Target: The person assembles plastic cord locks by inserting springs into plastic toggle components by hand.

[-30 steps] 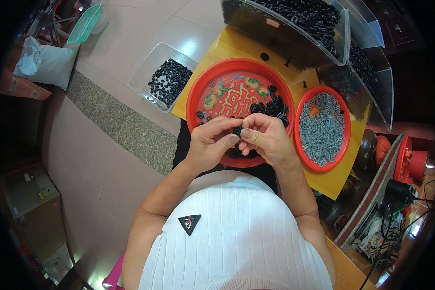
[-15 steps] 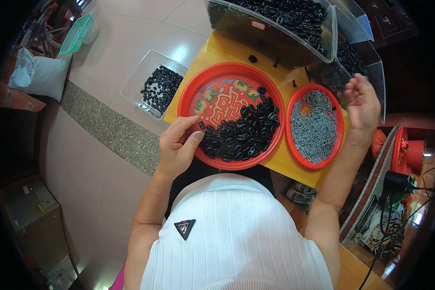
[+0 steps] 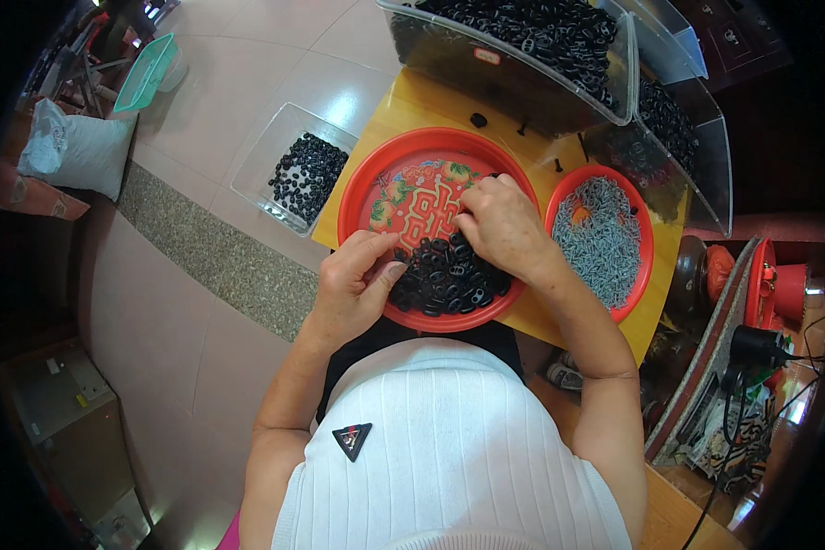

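A round red tray (image 3: 350,183) with a printed pattern holds a heap of small black oval plastic pieces (image 3: 454,280) with holes. My left hand (image 3: 353,280) is at its near left rim, thumb and forefinger closed around what looks like one black piece. Over the heap's right side, my right hand (image 3: 506,225) has curled fingers pressed together; its fingertips reach the heap, and what they hold is hidden. To the right stands a smaller red oval tray (image 3: 649,243) filled with grey metal screws (image 3: 600,243).
Large clear bins (image 3: 513,69) of black pieces stand at the back of the yellow table (image 3: 412,96). A few loose black parts (image 3: 478,120) lie before them. A clear box (image 3: 280,128) with black pieces sits on the floor at left. Cluttered shelving (image 3: 706,394) is at right.
My right hand has swung left from beside the clear bin, across the screw tray, to the black pieces. My left hand has shifted slightly right and nearer me, still pinched.
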The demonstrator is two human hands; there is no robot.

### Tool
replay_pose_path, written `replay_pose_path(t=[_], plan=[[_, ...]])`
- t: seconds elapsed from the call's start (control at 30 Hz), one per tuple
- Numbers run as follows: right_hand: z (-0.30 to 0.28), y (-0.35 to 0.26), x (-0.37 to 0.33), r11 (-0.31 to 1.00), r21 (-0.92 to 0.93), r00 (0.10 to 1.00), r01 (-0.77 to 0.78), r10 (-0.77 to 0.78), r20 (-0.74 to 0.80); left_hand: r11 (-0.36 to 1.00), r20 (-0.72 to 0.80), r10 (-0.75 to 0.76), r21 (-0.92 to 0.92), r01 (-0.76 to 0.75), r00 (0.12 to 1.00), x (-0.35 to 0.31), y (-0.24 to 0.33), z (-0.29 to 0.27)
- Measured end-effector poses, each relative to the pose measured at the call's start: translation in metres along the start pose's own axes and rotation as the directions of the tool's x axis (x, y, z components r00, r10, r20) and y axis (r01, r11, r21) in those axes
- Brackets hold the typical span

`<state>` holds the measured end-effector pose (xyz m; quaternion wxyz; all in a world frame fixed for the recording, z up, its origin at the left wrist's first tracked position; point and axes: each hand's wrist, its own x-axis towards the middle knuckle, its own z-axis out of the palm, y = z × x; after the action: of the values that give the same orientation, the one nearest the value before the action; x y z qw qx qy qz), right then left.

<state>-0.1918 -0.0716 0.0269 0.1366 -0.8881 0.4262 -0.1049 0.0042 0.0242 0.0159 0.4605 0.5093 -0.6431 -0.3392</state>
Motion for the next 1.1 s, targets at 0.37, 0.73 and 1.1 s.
replay_pose_path(t=[0.37,0.73,1.1], plan=[[0.005,-0.005,0.0,1.0,0.004,0.998,-0.008,0.008,0.062,0.784,0.252,0.282,0.495,-0.374,0.926,0.098,-0.024,0.031],[0.006,0.0,-0.005,0.997,0.066,0.999,-0.033,0.031,0.033,0.734,0.414,0.057,0.599,-0.319,0.908,0.123,-0.032,0.059],[-0.015,0.002,-0.022,0.616,0.744,0.954,-0.259,0.283,0.097,0.671,0.383,0.004,0.684,-0.287,0.924,0.12,-0.027,0.064]])
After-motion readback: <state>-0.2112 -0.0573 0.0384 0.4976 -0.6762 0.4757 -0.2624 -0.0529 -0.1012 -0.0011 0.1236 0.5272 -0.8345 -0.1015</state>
